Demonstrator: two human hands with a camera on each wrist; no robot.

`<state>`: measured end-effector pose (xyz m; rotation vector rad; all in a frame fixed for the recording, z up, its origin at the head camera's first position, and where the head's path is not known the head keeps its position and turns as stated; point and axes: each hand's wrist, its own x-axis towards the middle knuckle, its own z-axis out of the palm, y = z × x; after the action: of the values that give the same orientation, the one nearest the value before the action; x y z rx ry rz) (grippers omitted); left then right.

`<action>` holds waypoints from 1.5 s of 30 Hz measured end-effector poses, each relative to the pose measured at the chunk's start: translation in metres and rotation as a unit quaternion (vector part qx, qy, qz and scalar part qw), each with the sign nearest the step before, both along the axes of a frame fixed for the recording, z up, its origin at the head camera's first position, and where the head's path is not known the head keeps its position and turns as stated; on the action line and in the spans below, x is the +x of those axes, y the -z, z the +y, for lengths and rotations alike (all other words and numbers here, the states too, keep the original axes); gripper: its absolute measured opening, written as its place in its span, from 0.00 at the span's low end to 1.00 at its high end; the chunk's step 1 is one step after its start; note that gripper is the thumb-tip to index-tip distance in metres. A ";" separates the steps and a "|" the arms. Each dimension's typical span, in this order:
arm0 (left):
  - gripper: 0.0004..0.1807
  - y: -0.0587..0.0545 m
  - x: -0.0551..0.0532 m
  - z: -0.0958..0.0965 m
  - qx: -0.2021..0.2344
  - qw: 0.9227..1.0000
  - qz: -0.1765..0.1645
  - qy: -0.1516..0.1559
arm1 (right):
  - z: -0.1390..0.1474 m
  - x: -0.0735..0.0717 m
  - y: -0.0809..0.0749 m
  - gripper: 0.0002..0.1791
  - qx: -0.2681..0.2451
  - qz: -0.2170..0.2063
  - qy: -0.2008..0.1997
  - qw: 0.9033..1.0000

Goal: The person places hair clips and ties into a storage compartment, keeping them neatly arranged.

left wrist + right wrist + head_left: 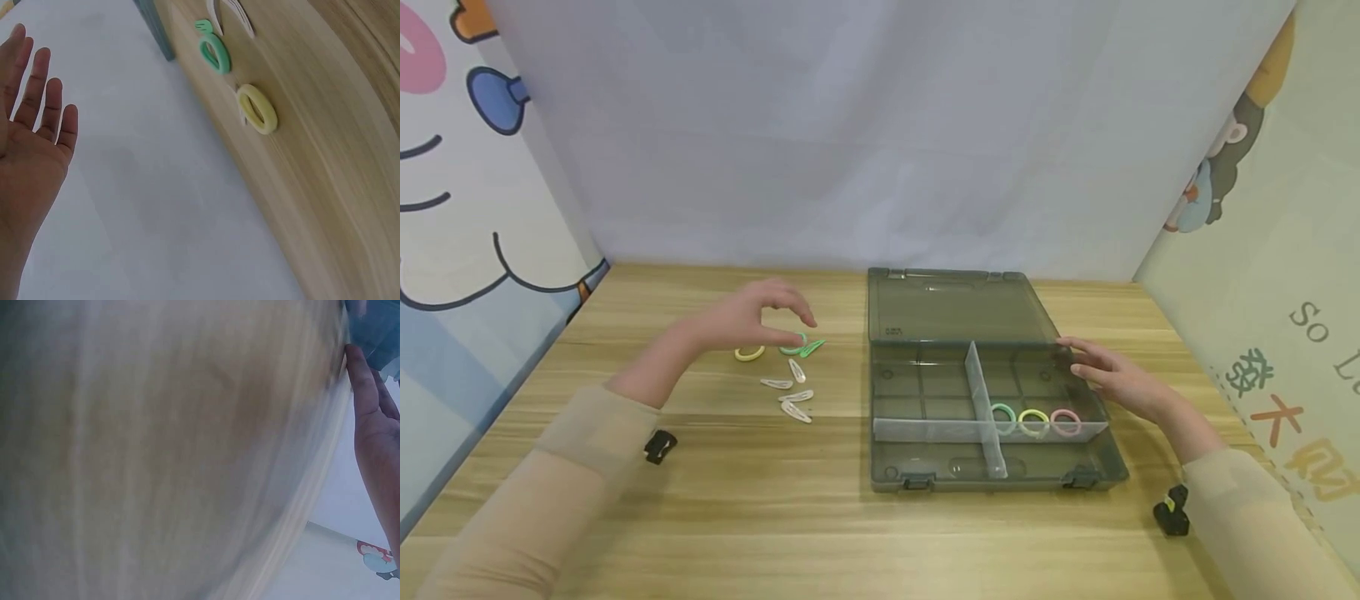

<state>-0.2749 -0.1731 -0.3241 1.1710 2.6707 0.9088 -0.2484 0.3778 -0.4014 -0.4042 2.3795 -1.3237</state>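
My left hand [748, 317] is held over the left part of the table, thumb and fingers apart and nothing between them. Near its fingertips lie a green hair tie [803, 338] and a green snap hair clip [812, 348]. A yellow hair tie [257, 109] lies below the palm. Several white snap clips [796, 409] are scattered closer to the front. Fingers of my right hand [1123, 383] touch the right side of a grey see-through divided box [917, 379]. Inside its back right compartment, along the long divider, are a green, a yellow [1033, 414] and a pink hair tie [1065, 414].
The box lid [955, 308] lies folded back toward the pale cloth backdrop [865, 142]. Small black objects [660, 447] appear beside both forearms. Wood tabletop [760, 517] stretches before the box, and printed panels stand at either side.
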 end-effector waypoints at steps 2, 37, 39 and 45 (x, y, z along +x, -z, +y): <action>0.13 0.005 -0.003 -0.008 0.003 1.000 -0.003 -0.015 | 0.000 0.000 0.000 0.32 0.000 -0.001 0.000 1.000; 0.11 0.080 -0.047 -0.071 -0.022 0.985 -0.104 -0.139 | -0.003 0.005 -0.001 0.32 0.017 0.007 0.007 1.000; 0.11 0.082 -0.048 -0.071 -0.019 0.983 -0.116 -0.141 | -0.003 0.005 -0.001 0.32 0.017 0.007 0.006 1.000; 0.07 0.087 -0.052 -0.069 -0.029 0.987 -0.099 -0.127 | -0.001 0.004 -0.001 0.31 0.012 0.003 0.005 1.000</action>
<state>-0.3273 -0.2422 -0.4108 0.6974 2.6992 0.9186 -0.2443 0.3766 -0.4001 -0.3905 2.4035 -1.3004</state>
